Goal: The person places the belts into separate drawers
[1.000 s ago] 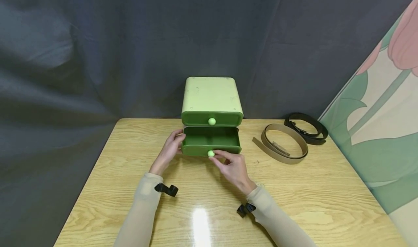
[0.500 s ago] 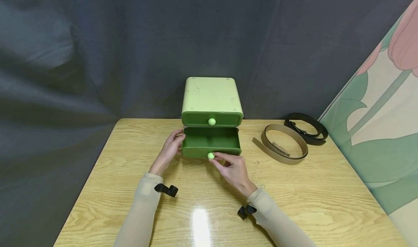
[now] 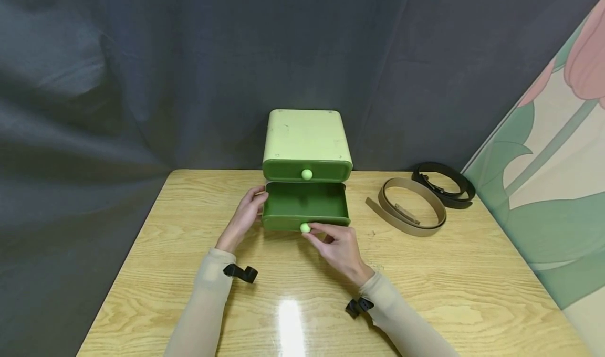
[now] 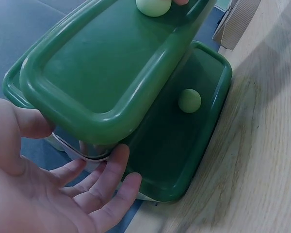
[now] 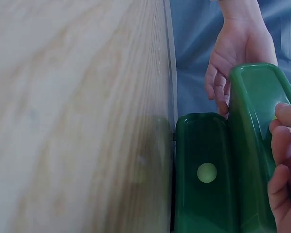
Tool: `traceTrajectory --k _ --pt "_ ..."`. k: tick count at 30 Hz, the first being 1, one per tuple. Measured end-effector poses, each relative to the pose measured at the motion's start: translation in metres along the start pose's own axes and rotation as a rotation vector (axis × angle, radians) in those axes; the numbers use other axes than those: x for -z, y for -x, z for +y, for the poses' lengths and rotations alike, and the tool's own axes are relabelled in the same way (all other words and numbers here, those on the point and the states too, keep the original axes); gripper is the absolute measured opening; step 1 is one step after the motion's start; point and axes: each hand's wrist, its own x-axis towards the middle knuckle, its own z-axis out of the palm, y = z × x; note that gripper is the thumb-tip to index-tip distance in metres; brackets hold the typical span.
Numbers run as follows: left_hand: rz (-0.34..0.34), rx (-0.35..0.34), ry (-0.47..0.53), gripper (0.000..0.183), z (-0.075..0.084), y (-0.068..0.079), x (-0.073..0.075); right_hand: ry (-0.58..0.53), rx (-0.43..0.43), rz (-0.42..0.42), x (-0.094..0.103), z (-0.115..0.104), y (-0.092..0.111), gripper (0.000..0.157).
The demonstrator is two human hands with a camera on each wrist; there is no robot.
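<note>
A small pale-green cabinet [image 3: 306, 134] with dark green drawers stands at the back of the table. Its upper drawer [image 3: 283, 170] is closed, while the drawer [image 3: 283, 222] below is pulled out and shows a bare green inside. My right hand [image 3: 341, 248] pinches that drawer's round light-green knob [image 3: 305, 228] between thumb and fingertips. At the left side, my left hand [image 3: 243, 215] rests with loosely bent fingers by the cabinet and the pulled-out drawer. The left wrist view shows a closed bottom drawer [image 4: 160, 150] with its own knob [image 4: 189, 101].
To the right of the cabinet lie a coiled tan belt [image 3: 420, 231] and, behind it, a coiled black belt [image 3: 465, 186]. A dark curtain [image 3: 212, 84] hangs behind the wooden table [image 3: 179, 210]. A flower-patterned cloth [image 3: 557, 236] borders the right side.
The right hand has drawn the drawer by its knob a little farther out toward me. The left hand has stayed at the cabinet's left side.
</note>
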Motion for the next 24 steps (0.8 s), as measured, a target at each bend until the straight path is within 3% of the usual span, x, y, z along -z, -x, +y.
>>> traceTrajectory --k 9,24 --pt "0.002 0.004 0.017 0.061 0.0010 0.0001 -0.0002 -0.003 0.051 0.014 -0.0019 0.0001 0.0020 0.022" --pt "-0.011 -0.012 0.019 0.062 0.0014 0.0000 -0.0001 -0.002 0.033 -0.007 -0.0011 -0.0042 0.0052 0.022"
